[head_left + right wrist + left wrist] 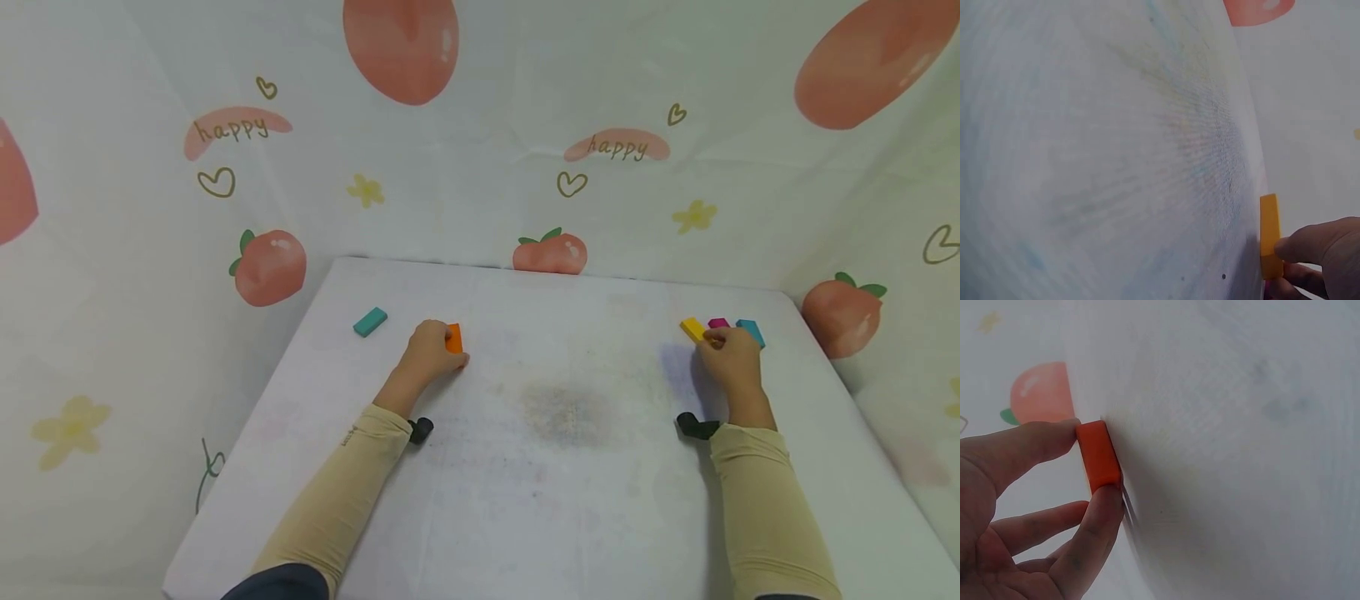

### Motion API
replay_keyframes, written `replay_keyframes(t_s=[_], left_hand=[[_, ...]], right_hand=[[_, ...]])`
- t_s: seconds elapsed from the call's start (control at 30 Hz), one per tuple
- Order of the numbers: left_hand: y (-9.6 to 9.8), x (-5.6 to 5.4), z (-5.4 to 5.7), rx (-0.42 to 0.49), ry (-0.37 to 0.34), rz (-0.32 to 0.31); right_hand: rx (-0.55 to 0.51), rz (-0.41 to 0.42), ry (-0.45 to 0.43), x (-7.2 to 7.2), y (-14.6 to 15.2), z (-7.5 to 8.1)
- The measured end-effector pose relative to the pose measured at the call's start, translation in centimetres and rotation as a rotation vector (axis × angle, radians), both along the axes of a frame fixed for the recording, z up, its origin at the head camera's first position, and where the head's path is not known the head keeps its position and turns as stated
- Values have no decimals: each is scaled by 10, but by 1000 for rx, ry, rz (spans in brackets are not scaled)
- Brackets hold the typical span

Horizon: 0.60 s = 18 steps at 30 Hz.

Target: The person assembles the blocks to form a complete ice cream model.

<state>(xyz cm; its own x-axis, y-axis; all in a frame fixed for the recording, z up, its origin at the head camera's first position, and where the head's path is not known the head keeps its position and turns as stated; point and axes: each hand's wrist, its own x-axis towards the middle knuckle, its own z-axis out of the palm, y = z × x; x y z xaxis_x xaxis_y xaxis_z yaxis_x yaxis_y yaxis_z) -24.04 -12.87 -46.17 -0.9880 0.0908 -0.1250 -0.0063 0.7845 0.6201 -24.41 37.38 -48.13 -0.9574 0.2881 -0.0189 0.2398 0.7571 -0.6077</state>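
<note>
Orange oblong block (1099, 453): pinched end-to-end, left hand (430, 350).
Yellow oblong block (1269, 231): near end pinched, right hand (732, 358); long axis away-left.

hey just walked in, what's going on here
A person is handling small coloured blocks at a white table. The left hand pinches an orange block; the right hand pinches a yellow block. A magenta block and blue block lie beside it, a teal block farther left.

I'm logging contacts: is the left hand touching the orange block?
Touching: the left wrist view shows the left hand pinching the orange block at opposite ends.
</note>
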Motion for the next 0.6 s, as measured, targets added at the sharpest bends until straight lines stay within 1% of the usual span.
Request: replay_keyframes(t_s=[0.4,0.6], left_hand=[[2,5,2,10,1,-5],[3,7,1,3,4,-6]], right_hand=[[-29,11,2,1,-5,2],[-44,2,-20,1,-8,1]])
